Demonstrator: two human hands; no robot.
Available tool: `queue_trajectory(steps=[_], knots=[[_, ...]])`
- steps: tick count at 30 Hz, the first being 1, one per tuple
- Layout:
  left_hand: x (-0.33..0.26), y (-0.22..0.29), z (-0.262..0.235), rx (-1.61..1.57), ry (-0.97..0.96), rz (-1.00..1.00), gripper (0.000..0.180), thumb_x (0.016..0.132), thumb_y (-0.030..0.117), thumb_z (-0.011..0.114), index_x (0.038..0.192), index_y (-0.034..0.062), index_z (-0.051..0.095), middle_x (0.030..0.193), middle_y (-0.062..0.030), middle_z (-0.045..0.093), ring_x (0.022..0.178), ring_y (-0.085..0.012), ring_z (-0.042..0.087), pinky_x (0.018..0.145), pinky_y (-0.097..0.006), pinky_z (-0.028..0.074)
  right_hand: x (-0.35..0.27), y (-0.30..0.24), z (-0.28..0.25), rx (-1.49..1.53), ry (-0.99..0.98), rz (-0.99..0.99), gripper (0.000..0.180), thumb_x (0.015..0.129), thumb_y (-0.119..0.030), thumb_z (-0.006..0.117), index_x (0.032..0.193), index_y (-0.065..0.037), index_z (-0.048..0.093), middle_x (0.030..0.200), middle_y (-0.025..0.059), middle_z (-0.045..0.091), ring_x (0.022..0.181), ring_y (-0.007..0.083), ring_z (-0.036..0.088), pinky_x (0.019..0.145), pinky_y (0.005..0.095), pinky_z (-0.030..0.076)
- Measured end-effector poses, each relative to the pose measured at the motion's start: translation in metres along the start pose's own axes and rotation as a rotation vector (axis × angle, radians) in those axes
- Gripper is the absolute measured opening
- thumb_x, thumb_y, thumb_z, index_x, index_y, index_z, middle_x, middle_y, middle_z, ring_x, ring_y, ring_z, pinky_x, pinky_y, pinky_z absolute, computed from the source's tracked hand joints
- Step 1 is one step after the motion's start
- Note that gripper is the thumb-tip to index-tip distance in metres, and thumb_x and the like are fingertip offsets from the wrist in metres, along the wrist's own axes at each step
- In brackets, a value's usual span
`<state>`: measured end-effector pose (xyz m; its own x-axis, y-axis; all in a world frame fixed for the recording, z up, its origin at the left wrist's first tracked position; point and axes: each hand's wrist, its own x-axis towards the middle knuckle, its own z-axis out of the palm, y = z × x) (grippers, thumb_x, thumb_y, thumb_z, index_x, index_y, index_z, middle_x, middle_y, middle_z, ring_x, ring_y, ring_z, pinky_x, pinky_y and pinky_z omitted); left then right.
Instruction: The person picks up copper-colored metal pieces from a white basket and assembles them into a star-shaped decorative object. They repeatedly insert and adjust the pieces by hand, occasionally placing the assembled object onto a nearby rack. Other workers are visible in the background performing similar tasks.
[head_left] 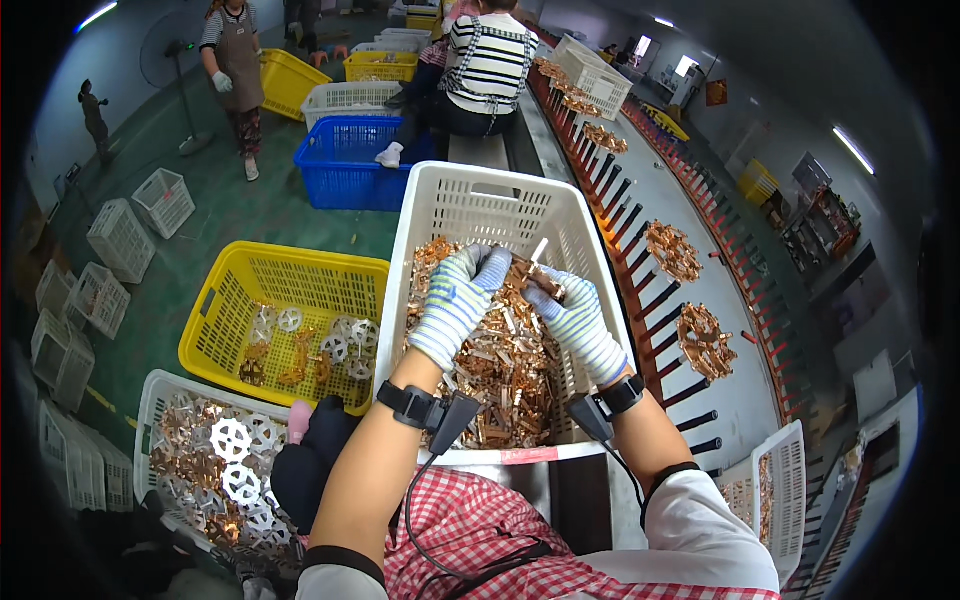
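My left hand (pixel 460 300) and my right hand (pixel 578 318), both in blue-and-white striped gloves, meet above a white plastic basket (pixel 590 268). Between their fingertips is a small copper-coloured metal part (pixel 521 272), with a pale, bright strip (pixel 539 249) sticking up beside it. The fingers of both hands are closed and partly hide the part's shape. Beneath them, the basket holds a deep heap of small copper and silver metal parts (pixel 505 385).
To my right runs a line with upright dark rods (pixel 655 300) and copper wheel-shaped pieces (pixel 705 340). On my left are a yellow basket (pixel 285 258) and a white basket (pixel 155 395) of wheel-shaped parts. A blue basket (pixel 345 165) and a seated person (pixel 490 65) are ahead.
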<state>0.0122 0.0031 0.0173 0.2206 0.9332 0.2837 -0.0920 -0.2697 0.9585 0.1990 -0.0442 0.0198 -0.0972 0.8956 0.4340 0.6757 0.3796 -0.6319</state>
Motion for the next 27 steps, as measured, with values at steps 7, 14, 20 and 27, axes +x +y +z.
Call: queue_trajectory(steps=[7, 14, 20, 27], knots=[[0.01, 0.016, 0.021, 0.58, 0.159, 0.203, 0.04, 0.084, 0.035, 0.066, 0.09, -0.0046, 0.067, 0.076, -0.0163, 0.067, 0.071, -0.026, 0.065, 0.068, -0.036, 0.051, 0.01, -0.002, -0.029, 0.159, -0.124, 0.225, 0.036, 0.089, -0.032, 0.062, 0.118, -0.011, 0.063, 0.079, 0.0102, 0.068, 0.068, 0.0149, 0.059, 0.067, 0.0325, 0.048], [0.019, 0.016, 0.047, -0.27, -0.027, -0.248, 0.028, 0.089, 0.037, 0.063, 0.082, 0.0092, 0.062, 0.055, 0.005, 0.048, 0.037, -0.0024, 0.034, 0.032, -0.02, 0.025, 0.013, 0.023, -0.048, -0.035, 0.009, 0.038, 0.034, 0.086, -0.027, 0.064, 0.115, -0.009, 0.064, 0.072, 0.0151, 0.063, 0.065, 0.0213, 0.063, 0.064, 0.0324, 0.049], [0.017, 0.03, 0.058, -0.334, -0.009, -0.238, 0.026, 0.089, 0.034, 0.063, 0.082, 0.0094, 0.062, 0.056, 0.0044, 0.049, 0.038, -0.0024, 0.036, 0.033, -0.019, 0.026, 0.01, 0.022, -0.06, -0.039, 0.07, -0.025, 0.035, 0.086, -0.031, 0.064, 0.115, -0.01, 0.065, 0.076, 0.0172, 0.065, 0.07, 0.0248, 0.065, 0.065, 0.0342, 0.049], [0.005, 0.056, 0.072, -0.084, 0.14, 0.09, 0.03, 0.087, 0.029, 0.062, 0.072, 0.0024, 0.063, 0.054, 0.0005, 0.05, 0.048, -0.0062, 0.044, 0.044, -0.023, 0.036, 0.001, -0.011, -0.086, 0.069, 0.078, -0.011, 0.036, 0.086, -0.033, 0.064, 0.113, -0.01, 0.065, 0.085, 0.015, 0.068, 0.076, 0.0253, 0.065, 0.07, 0.034, 0.051]])
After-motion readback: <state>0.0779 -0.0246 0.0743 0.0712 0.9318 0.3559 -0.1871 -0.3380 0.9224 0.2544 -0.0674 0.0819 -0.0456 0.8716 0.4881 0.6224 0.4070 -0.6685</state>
